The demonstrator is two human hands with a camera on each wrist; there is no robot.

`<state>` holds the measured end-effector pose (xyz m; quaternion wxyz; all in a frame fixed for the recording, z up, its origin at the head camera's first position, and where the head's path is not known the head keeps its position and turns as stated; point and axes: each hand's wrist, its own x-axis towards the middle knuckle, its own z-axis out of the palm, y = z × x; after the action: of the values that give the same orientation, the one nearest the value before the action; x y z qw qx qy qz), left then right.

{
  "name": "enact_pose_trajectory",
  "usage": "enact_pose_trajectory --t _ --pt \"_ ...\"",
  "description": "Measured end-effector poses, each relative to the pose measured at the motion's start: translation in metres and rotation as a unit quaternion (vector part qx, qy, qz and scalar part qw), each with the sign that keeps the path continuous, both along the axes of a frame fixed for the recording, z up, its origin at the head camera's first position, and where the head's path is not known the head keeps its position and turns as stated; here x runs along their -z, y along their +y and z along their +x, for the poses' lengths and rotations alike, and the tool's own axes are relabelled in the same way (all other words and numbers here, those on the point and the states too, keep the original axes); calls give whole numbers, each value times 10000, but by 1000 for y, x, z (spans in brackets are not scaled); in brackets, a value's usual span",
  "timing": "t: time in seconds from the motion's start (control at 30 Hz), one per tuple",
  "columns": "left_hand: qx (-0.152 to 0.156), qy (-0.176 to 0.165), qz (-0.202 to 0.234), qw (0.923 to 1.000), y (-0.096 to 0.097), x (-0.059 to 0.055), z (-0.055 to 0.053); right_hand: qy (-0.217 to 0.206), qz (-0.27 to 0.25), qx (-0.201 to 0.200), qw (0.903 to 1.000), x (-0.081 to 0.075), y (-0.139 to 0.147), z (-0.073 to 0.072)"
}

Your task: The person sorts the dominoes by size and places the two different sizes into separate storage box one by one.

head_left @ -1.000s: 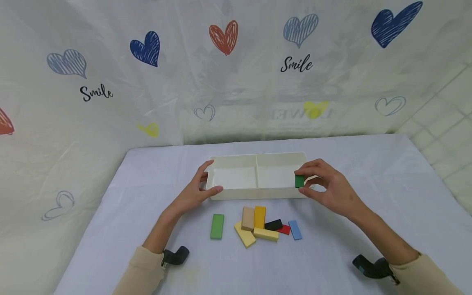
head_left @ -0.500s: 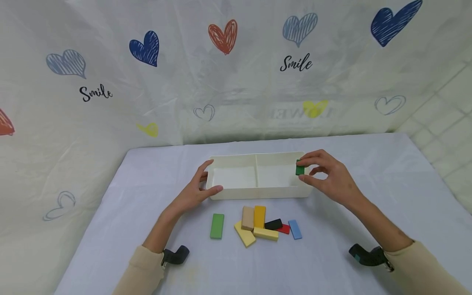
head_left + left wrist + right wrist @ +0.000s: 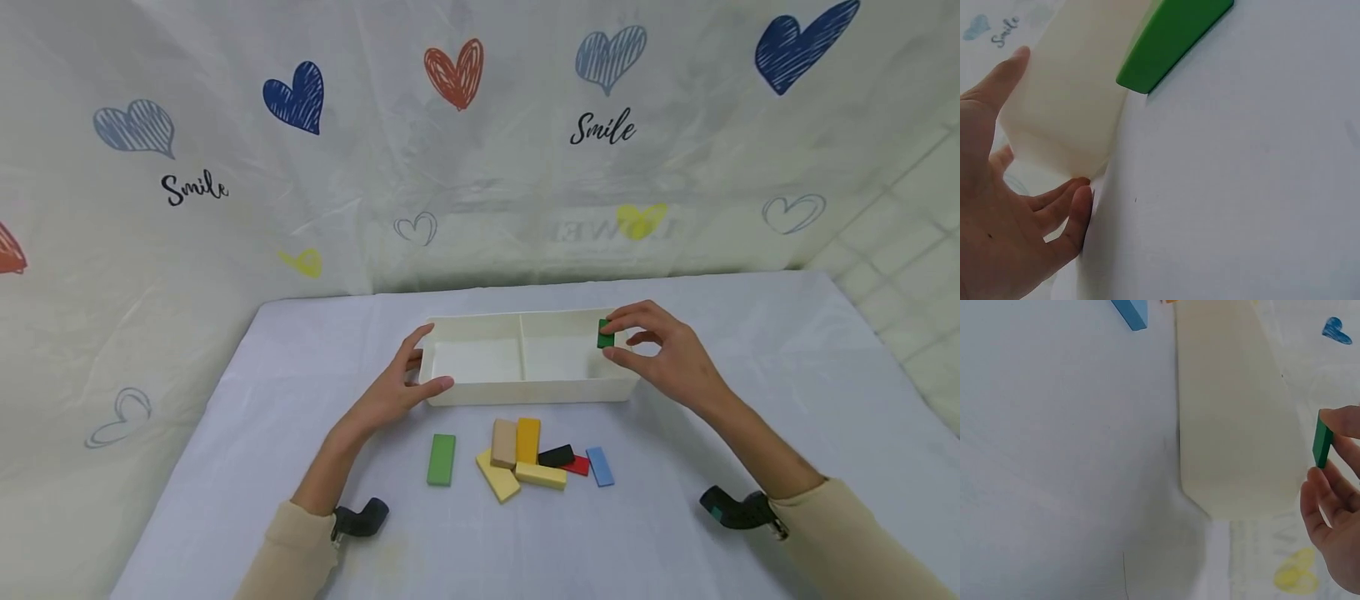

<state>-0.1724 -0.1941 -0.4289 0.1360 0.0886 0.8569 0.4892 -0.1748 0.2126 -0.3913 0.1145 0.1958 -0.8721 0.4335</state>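
Note:
A white tray (image 3: 525, 392) with two compartments stands on the table. My left hand (image 3: 393, 387) grips its left end, thumb at the front wall and index finger at the back corner. Over the right compartment, near the right end, my right hand (image 3: 675, 358) pinches a small dark green block (image 3: 605, 335) between thumb and fingers. In the right wrist view the pinched block (image 3: 1321, 440) looks thin and stands beside the tray's rim, apart from it. Both compartments show bare floors, though the right hand covers the tray's right end.
In front of the tray lie a light green block (image 3: 442, 460), a tan block (image 3: 504, 443), an orange block (image 3: 528, 442), two yellow blocks (image 3: 542, 476), a black block (image 3: 557, 456), a red block (image 3: 577, 466) and a blue block (image 3: 600, 467). Some overlap. A patterned sheet (image 3: 487, 167) hangs behind.
My right hand has lifted the dark green block up and back from the tray's front right corner, then shifted slightly left. The left hand and the loose blocks have stayed put.

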Motion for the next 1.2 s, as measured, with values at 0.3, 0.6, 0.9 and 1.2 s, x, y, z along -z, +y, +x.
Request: enact_pose_trajectory --t 0.3,0.6,0.9,1.2 --pt "-66 -14 74 9999 0 0 1 -127 -36 98 9999 3 -1 -5" --pt "-114 -9 60 9999 -1 2 2 -281 -146 129 9994 4 -3 -11" --pt "-148 -16 102 9998 0 1 3 -486 -70 292 9984 9 -3 -16" --pt "-76 -9 150 9999 0 3 1 -586 13 499 9970 10 0 -20"
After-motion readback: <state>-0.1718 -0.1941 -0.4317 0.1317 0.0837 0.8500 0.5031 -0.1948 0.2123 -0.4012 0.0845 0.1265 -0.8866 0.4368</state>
